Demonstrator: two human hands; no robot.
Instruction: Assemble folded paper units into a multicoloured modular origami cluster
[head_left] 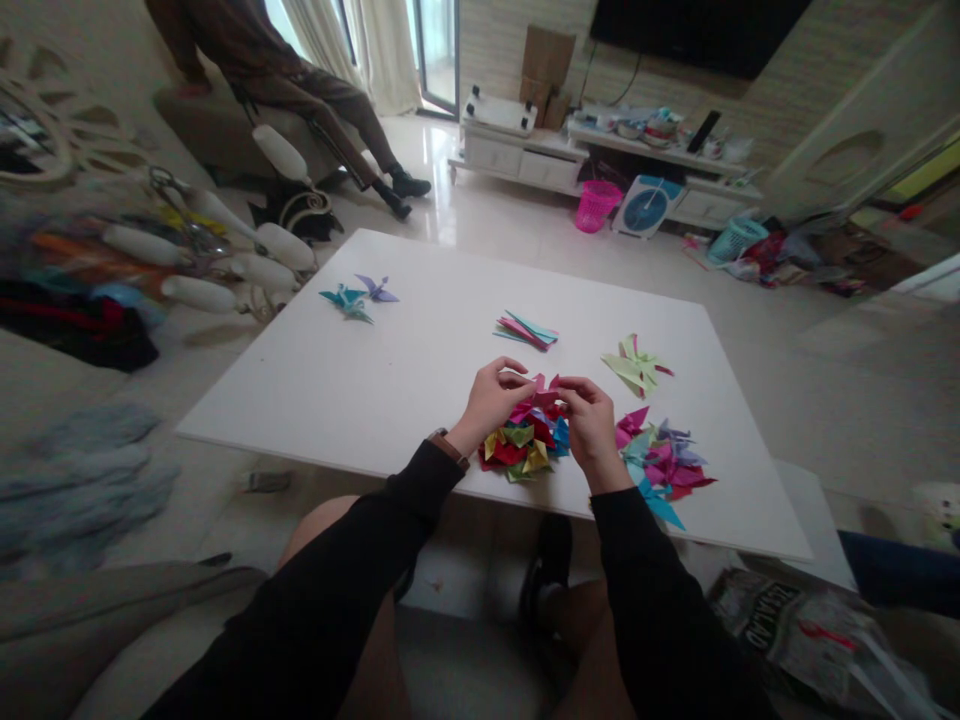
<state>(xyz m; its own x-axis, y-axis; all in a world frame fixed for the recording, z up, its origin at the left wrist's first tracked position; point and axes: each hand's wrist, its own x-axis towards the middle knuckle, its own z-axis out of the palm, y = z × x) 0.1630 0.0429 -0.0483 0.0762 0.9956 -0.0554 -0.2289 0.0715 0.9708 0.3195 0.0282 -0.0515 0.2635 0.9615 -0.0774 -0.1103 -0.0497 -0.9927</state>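
Observation:
Both my hands pinch a folded pink paper piece (538, 393) just above the white table (390, 370). My left hand (491, 400) grips its left end, fingers closed. My right hand (592, 425) grips its right end, fingers closed too. Under and between my hands lies a heap of folded coloured papers (525, 448) in red, yellow, green and blue. Right of my right hand sits a second heap of pink, purple and teal folded papers (664, 462).
A small stack of flat pink and teal sheets (527, 331) lies beyond my hands. Yellow-green folded pieces (636, 366) sit far right. Two paper cranes (358, 296) stand at the table's far left. A seated person (300, 90) is at the back left. A pink basket (596, 205) stands on the floor.

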